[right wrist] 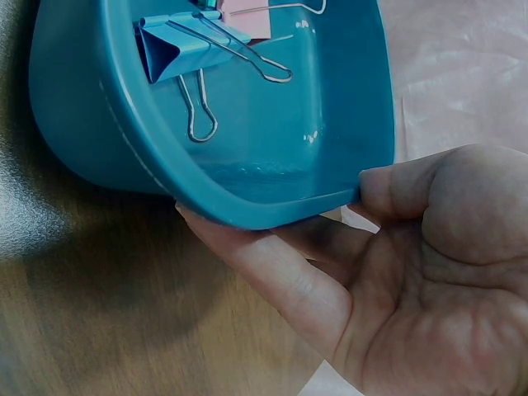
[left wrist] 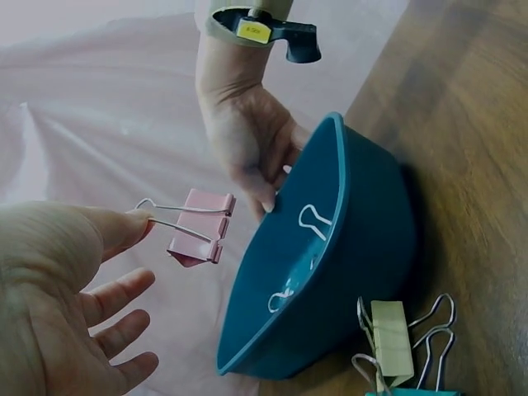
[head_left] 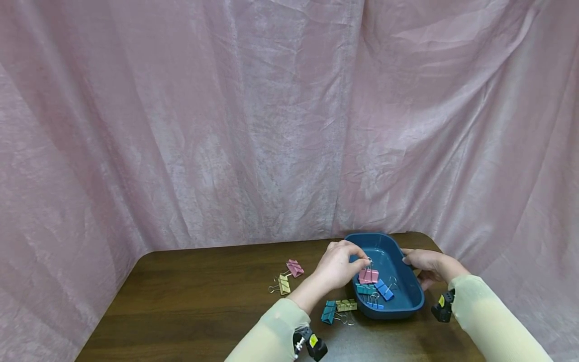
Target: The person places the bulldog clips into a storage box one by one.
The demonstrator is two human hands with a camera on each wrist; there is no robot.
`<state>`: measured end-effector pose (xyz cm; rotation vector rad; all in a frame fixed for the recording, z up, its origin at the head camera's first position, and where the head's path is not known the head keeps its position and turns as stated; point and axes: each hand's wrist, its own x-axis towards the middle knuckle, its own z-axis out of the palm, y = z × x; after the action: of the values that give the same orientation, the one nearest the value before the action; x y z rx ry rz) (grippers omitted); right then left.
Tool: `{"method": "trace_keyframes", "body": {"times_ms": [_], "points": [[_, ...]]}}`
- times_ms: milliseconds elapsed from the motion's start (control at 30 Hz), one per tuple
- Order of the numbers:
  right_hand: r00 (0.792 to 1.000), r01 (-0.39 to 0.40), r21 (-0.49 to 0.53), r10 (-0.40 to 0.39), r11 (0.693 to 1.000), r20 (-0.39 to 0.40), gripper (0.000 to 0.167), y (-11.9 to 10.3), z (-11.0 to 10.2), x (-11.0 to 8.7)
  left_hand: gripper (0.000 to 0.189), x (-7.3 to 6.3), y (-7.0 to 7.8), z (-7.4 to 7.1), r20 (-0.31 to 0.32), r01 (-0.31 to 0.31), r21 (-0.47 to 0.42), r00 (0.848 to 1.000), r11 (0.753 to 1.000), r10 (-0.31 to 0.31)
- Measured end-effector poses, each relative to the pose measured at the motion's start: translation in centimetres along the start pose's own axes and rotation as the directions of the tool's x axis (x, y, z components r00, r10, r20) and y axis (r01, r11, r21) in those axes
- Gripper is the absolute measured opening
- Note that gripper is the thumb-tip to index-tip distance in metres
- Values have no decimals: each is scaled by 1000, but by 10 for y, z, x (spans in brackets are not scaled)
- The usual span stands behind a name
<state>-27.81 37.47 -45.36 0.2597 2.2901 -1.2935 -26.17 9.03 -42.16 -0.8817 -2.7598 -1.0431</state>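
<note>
My left hand [head_left: 339, 264] pinches a pink binder clip [left wrist: 202, 227] by its wire handle, thumb and forefinger together. In the left wrist view the clip hangs beside the mouth of a blue plastic bin [left wrist: 363, 206]; in the head view it overlaps the bin's inside. On the bin's far right side, my right hand [head_left: 427, 264] grips the wall, thumb at the rim [right wrist: 351, 195] and fingers along the outside. Inside the bin lie a teal binder clip [head_left: 364, 289] and blue binder clips [head_left: 384, 290].
Left of the bin, a pink clip [head_left: 295, 268] and a yellow clip [head_left: 284, 285] lie on the wooden table [head_left: 194, 301]. By its near left corner are a teal clip [head_left: 328, 312] and another yellow clip [head_left: 346, 305]. A pink curtain [head_left: 271, 125] hangs behind.
</note>
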Motion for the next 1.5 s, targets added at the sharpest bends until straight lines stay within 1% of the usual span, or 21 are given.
{"method": "trace_keyframes", "body": {"times_ms": [133,267,467,700,1000,1233,1367,1500], "points": [[1000,2,-1,-2,1000,4,59,0,0,0,9,0,4,4,9,7,-1,1000,1000,-7],[1000,9,4,-9,1000,15,59,0,1,-1,10,1,7,9,32,2,-10,999,1000,-2],[1000,-6,4,6,1000,7,59,0,0,0,9,1,9,14,49,10,-7,999,1000,-10],[1000,-4,1,4,1000,0,59,0,0,0,9,2,8,20,48,16,7,999,1000,-17],[1000,-5,14,5,1000,0,58,-1,0,1,10,1,3,23,49,39,14,998,999,-40],[1000,-12,5,12,1000,6,58,-1,-1,1,8,4,4,32,36,10,39,999,999,-12],[1000,-8,12,7,1000,17,58,-1,-1,1,9,5,6,35,40,5,42,999,999,-7],[1000,-4,28,3,1000,28,59,0,0,2,17,4,5,35,61,6,32,998,999,-8]]}}
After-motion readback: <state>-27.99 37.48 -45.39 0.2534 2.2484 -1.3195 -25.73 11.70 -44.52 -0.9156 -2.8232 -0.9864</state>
